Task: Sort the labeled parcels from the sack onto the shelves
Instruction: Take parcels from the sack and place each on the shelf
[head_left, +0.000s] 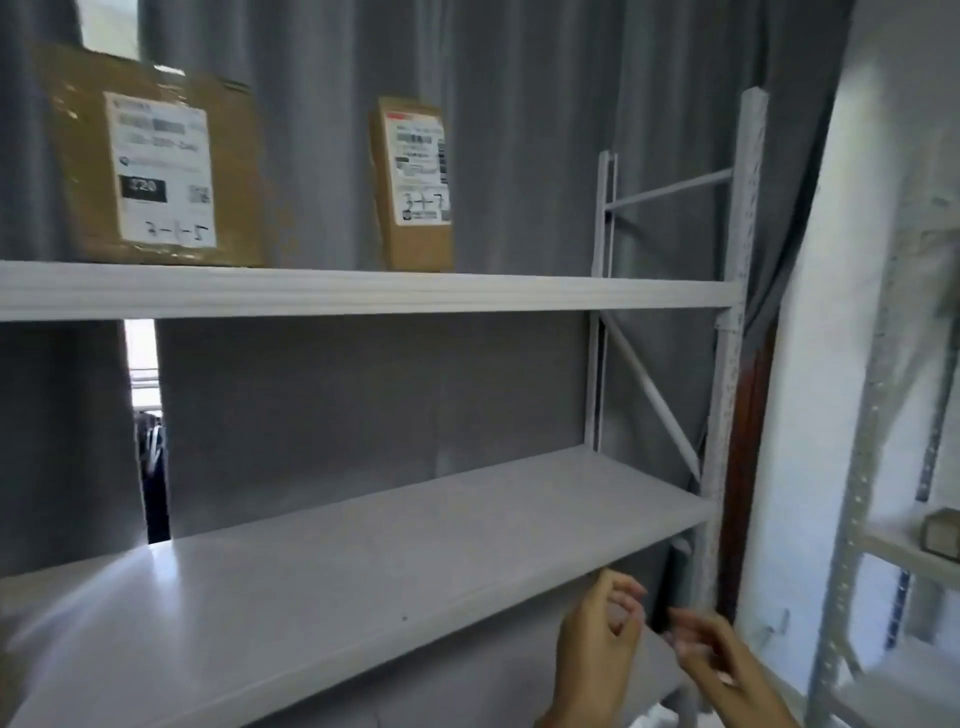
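Note:
Two cardboard parcels stand on the upper shelf (519, 293) of a grey metal rack. The large parcel (156, 161) at the left carries a white label with handwritten numbers. A smaller upright parcel (413, 187) stands near the middle, its label also marked by hand. The lower shelf (363, 561) is bare. My left hand (597, 644) and my right hand (722, 660) hover close together in front of the lower shelf's right end, fingers loosely curled, nothing in them. The sack is out of view.
Grey curtains hang behind the rack, with a narrow gap (148, 431) at the left. The rack's right upright (727, 364) stands beside a white wall. A second rack (883, 545) at the far right holds a small box (943, 532).

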